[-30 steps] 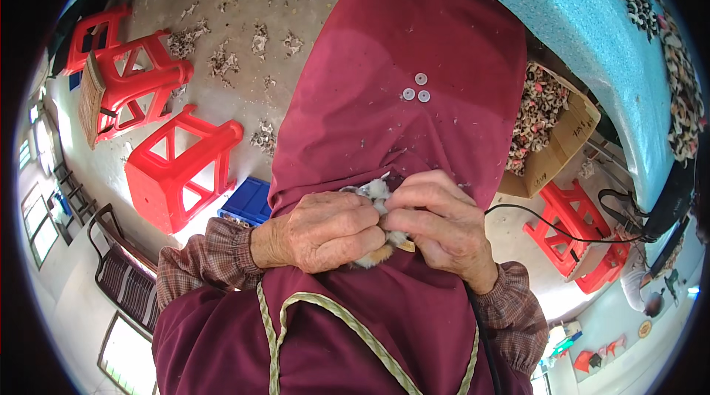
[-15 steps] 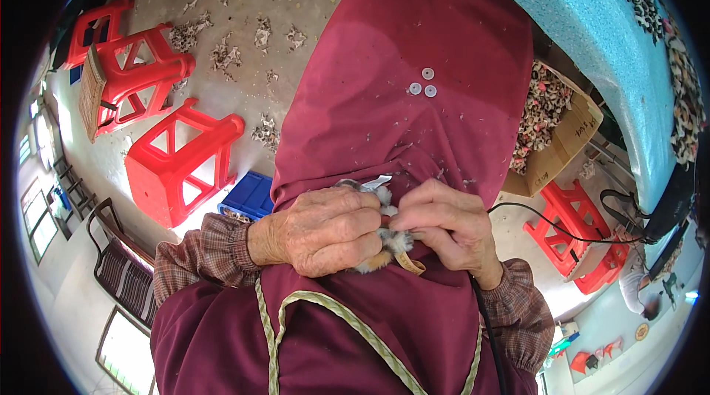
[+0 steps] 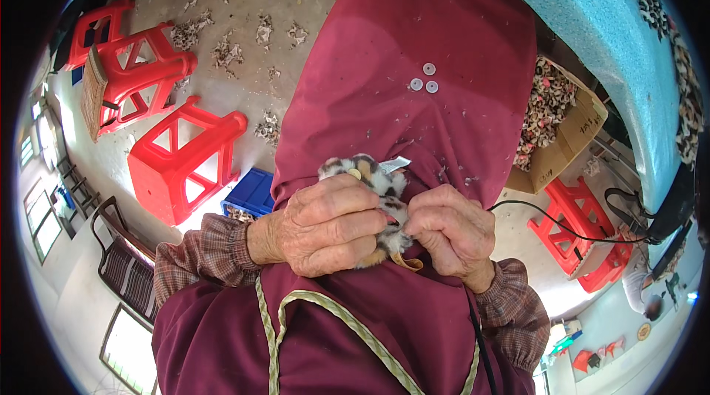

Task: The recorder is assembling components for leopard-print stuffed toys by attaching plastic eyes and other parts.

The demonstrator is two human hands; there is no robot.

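Observation:
A small furry plush piece (image 3: 383, 182), white with black and tan spots, lies over my lap. My left hand (image 3: 325, 226) is closed around its left side. At the piece's right edge, my right hand (image 3: 455, 238) is closed in a pinch; whatever sits between those fingertips is too small to make out. A bit of red shows on the fur between the hands. A white label (image 3: 395, 164) sticks out at the top, and a tan ribbon (image 3: 408, 262) shows below. Farther up, three white plastic discs (image 3: 429, 69) rest on the maroon cloth (image 3: 444, 10).
Red stools (image 3: 177, 166) and a blue crate (image 3: 251, 191) stand at left. To the right are a cardboard box (image 3: 569, 132) full of spotted pieces, a blue tabletop (image 3: 592, 18) and a black cable (image 3: 562, 229). Scraps (image 3: 225, 55) litter the floor.
More of the plush's upper part now shows above my left hand. My right hand has drawn slightly right and down, its fingers bunched closer together.

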